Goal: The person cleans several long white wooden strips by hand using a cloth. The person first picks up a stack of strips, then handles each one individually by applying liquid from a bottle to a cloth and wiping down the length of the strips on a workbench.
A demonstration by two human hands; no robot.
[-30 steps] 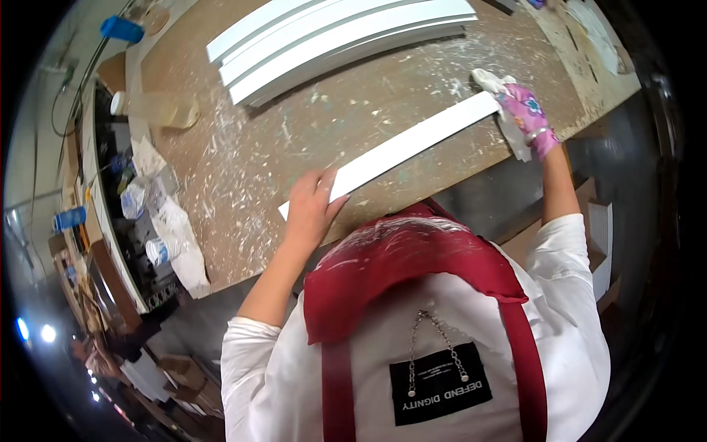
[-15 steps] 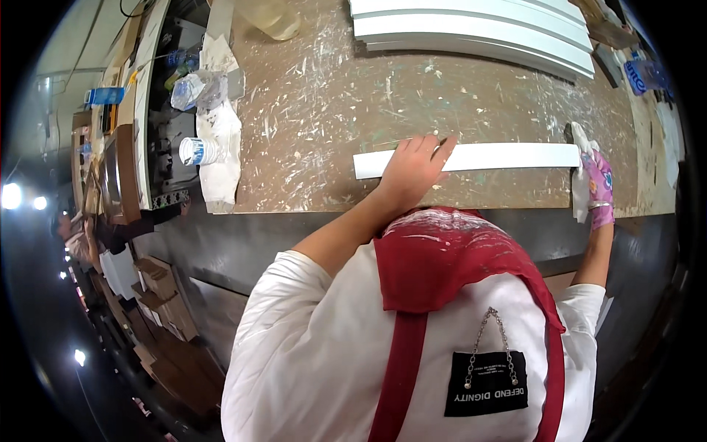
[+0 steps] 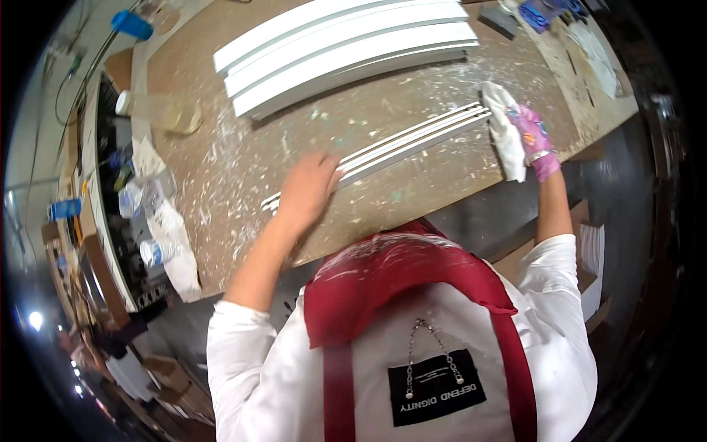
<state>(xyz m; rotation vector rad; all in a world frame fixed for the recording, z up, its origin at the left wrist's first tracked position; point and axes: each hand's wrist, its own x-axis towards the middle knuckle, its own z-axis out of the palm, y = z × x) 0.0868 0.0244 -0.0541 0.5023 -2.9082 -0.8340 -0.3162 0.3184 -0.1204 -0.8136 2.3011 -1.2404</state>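
Note:
A long white strip (image 3: 412, 144) lies at a slant on the workbench, its narrow ridged side facing up. Near its left end, my bare left hand (image 3: 309, 188) is closed over it, slightly blurred. My right hand (image 3: 535, 138) wears a pink flowered glove and grips a folded white cloth (image 3: 505, 136) at the strip's right end. The gloved fingers are partly hidden by the cloth. Beyond my hands, a stack of white boards (image 3: 353, 60) rests on the bench.
The worn brown workbench (image 3: 412, 195) has white smears. On its left stand a bottle of yellowish liquid (image 3: 166, 113), a crumpled clear bottle (image 3: 131, 200) and stacked paper cups (image 3: 155, 253). A dark block (image 3: 498, 21) sits at the far right. Another person (image 3: 99, 342) is at lower left.
The strip has turned from its broad flat face to its ridged side and now slants up to the right. The view has swung, so the bench appears tilted.

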